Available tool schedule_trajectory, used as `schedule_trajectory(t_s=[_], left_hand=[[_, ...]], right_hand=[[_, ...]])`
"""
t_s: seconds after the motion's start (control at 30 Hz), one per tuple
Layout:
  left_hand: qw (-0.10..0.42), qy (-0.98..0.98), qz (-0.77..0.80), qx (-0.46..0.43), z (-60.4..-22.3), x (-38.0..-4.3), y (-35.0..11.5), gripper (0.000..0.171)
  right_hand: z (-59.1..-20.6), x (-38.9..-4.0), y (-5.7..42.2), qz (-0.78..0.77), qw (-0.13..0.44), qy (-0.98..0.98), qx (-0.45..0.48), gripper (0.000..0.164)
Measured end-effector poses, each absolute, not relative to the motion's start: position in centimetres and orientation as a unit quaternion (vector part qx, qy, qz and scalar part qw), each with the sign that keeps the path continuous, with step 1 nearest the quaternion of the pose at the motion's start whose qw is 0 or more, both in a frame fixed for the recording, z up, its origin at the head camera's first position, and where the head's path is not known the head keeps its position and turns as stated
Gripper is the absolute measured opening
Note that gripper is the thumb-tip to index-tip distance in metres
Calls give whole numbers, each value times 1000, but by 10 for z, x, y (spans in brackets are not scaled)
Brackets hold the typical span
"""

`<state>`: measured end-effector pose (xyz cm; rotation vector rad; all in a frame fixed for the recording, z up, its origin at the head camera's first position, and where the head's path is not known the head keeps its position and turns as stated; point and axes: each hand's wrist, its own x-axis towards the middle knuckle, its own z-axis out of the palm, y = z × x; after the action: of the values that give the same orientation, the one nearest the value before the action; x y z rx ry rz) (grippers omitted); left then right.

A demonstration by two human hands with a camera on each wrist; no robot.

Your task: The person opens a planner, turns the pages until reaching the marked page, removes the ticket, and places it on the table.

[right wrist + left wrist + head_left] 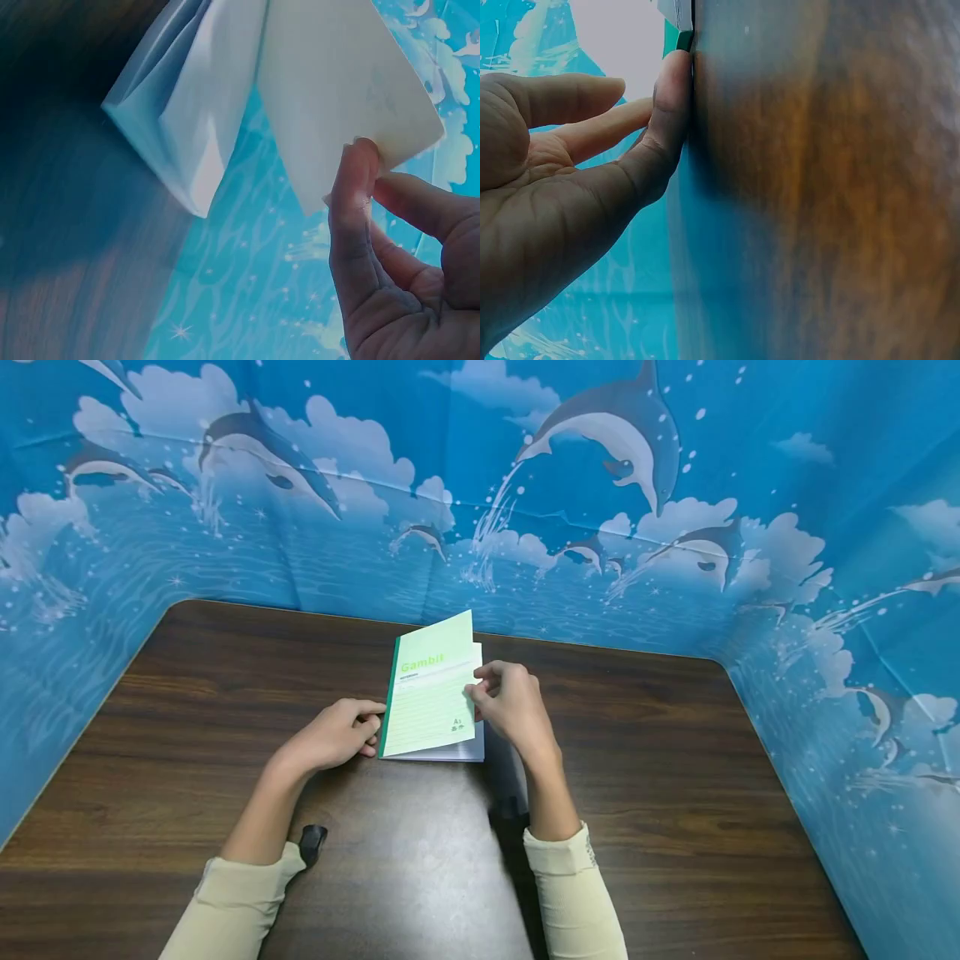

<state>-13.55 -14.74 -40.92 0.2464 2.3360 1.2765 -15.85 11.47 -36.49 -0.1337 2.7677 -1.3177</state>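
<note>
A light green notebook point(427, 706) with a dark green spine and the word "Gambit" lies on the table, its front cover raised at the right. My right hand point(513, 702) pinches the free edge of that cover point(337, 97) between thumb and fingers. Below the cover, white pages point(214, 112) fan slightly apart in the right wrist view. At the spine, my left hand point(337, 733) rests on the table with its fingertips against the notebook's left edge. The left wrist view shows its relaxed fingers point(671, 97) right at the green spine corner point(683, 39).
The dark wood table point(637, 777) has rounded far corners. A blue curtain point(360, 543) printed with dolphins and clouds hangs behind it and along both sides. Small black gear point(312, 843) sits at the left wrist beside the sleeve cuff.
</note>
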Motion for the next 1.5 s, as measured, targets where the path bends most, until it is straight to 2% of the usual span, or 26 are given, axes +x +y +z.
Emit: schedule_trajectory(t_s=[0.27, 0.43, 1.0, 1.5], left_hand=[[229, 843, 476, 99, -411, -135, -149, 48], [227, 844, 476, 93, -408, -135, -153, 48], [228, 829, 505, 68, -407, -141, -184, 45], [241, 807, 537, 42, -406, -137, -213, 47]], right_hand=[[-357, -157, 101, -446, 12, 894, -45, 26], [-348, -158, 89, -456, 15, 888, -65, 23], [-324, -163, 22, -446, 57, 882, -141, 21], [-327, -173, -28, -396, 89, 896, -180, 24]])
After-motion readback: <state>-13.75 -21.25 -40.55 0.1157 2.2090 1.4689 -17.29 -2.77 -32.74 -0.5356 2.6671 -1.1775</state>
